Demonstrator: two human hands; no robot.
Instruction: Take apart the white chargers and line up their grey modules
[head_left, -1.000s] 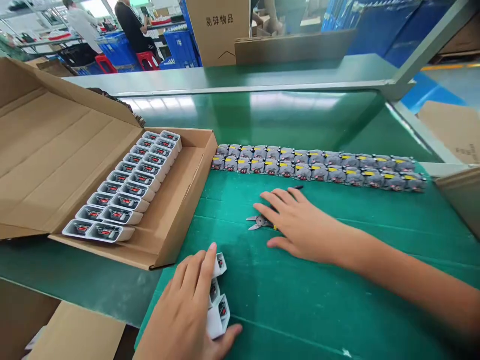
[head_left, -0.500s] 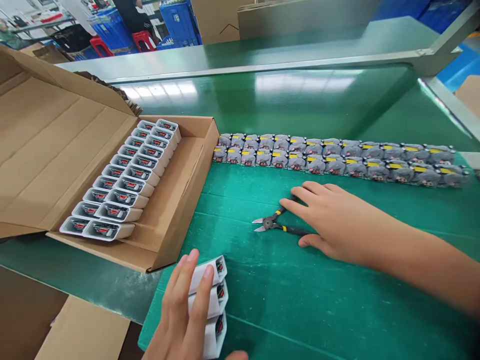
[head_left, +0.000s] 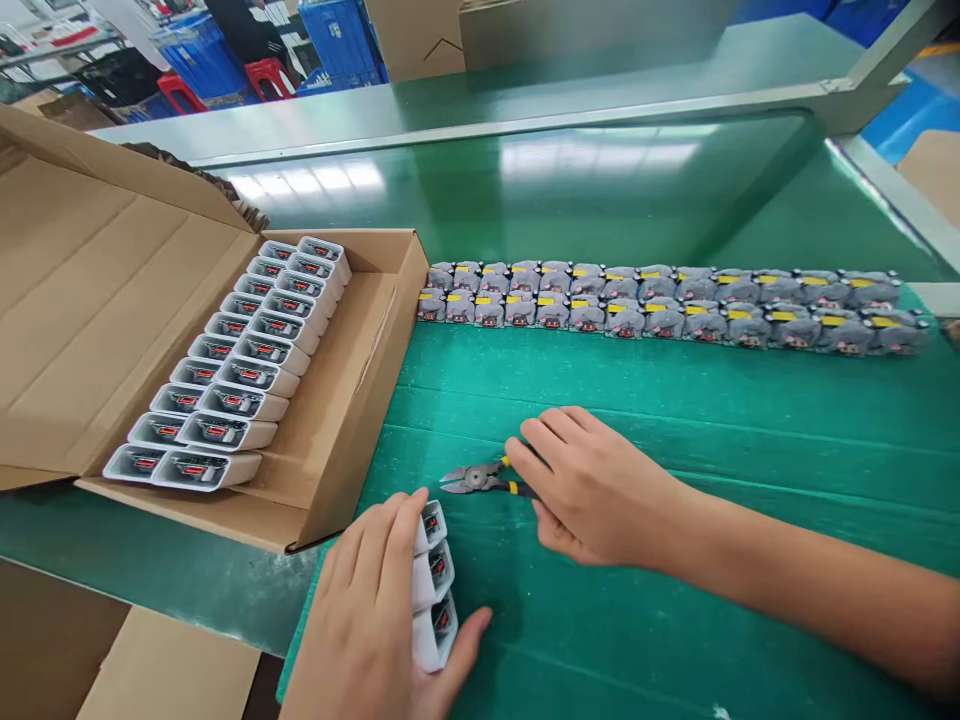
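Observation:
My right hand is wrapped round the black and yellow handles of a pair of diagonal cutters. The jaws are slightly apart and point left over the green mat. At the lower middle my left hand is closed over a short row of three white plastic housings. Its fingers lie along their far left side, and the thumb is by the near one. Their open ends face right, showing dark and red parts inside. The palm hides the rest of them.
An open cardboard box on the left holds two rows of white housings. Two long rows of grey parts with yellow strips lie along the back of the green mat. A metal rail runs behind.
My right hand has closed round the cutters' handles and brought them left and nearer. The cutters' jaws have come closer together. My left hand has settled round the three housings.

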